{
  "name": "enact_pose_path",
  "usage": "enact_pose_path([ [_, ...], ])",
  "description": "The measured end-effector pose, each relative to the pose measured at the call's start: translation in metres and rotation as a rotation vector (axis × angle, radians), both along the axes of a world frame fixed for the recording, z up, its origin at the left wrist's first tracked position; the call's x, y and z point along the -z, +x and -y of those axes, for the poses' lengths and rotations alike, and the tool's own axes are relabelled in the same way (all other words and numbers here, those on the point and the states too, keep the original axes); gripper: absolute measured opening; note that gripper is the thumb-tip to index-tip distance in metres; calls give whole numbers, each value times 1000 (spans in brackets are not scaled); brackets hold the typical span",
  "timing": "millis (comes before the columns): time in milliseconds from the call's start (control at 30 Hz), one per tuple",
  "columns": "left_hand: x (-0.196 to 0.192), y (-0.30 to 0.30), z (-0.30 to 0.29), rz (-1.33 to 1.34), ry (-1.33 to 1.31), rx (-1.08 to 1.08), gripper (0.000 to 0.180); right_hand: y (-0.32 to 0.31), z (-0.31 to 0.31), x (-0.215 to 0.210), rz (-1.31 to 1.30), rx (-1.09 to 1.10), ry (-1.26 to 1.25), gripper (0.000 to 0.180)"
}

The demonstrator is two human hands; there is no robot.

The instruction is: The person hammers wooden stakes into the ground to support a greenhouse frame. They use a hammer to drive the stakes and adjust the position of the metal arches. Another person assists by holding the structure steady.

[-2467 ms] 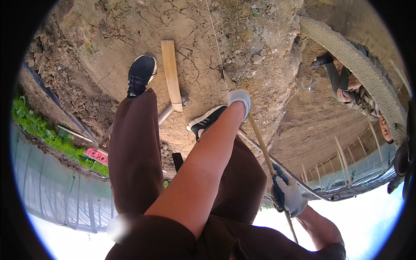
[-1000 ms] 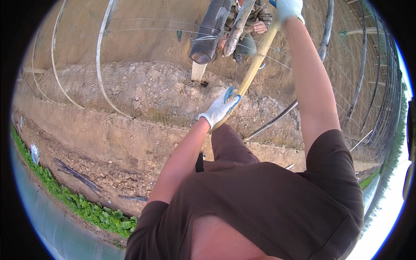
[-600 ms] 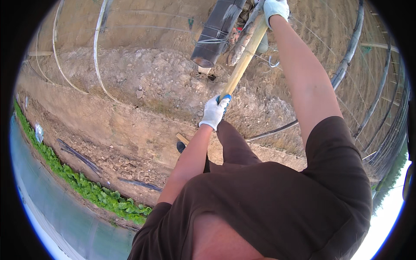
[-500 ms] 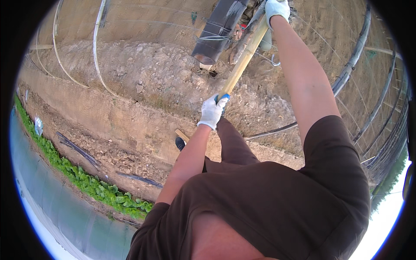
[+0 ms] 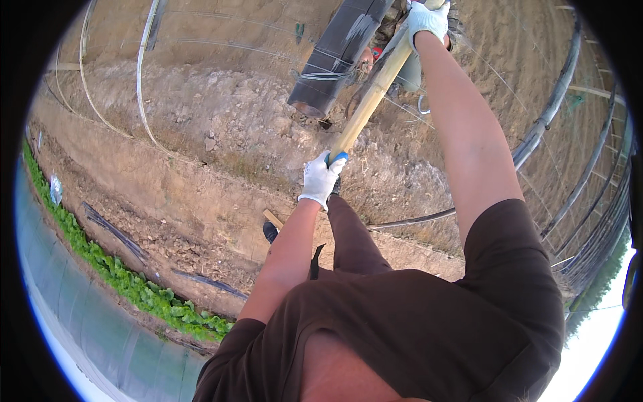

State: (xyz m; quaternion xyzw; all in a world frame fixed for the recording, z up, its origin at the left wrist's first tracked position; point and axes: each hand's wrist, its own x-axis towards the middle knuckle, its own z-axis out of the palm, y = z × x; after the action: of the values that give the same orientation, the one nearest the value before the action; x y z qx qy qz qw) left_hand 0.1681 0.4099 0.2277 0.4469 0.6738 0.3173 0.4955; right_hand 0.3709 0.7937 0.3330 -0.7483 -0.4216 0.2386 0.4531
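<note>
Overhead, right hand (image 5: 427,19) partly cut off gripping wooden handle (image 5: 372,94).

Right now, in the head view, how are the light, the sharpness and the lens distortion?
Head view: even daylight with soft shadows; sky at the lower right rim is blown out white; the gloved left hand, right hand and wooden handle are fairly sharp; the greenhouse hoops bend strongly toward the rim.

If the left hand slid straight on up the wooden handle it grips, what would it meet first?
Probably the right hand, gripping the same wooden handle higher up. The left hand has only bare shaft ahead until there.
</note>
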Motion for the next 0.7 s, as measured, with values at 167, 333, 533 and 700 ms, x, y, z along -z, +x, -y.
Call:
enact_pose_path([
  [167,1,6,-9,-4,31,-10,25,-14,17,-33,113,78,-180,128],
  [333,12,4,-9,49,23,-31,24,-39,48,-13,307,145,-179,118],
  [533,14,6,-13,82,-12,-58,27,-68,89,-1,78,263,-375,80],
  [700,15,4,-10,88,-108,-11,37,-71,99,-18,-289,220,-175,39],
])
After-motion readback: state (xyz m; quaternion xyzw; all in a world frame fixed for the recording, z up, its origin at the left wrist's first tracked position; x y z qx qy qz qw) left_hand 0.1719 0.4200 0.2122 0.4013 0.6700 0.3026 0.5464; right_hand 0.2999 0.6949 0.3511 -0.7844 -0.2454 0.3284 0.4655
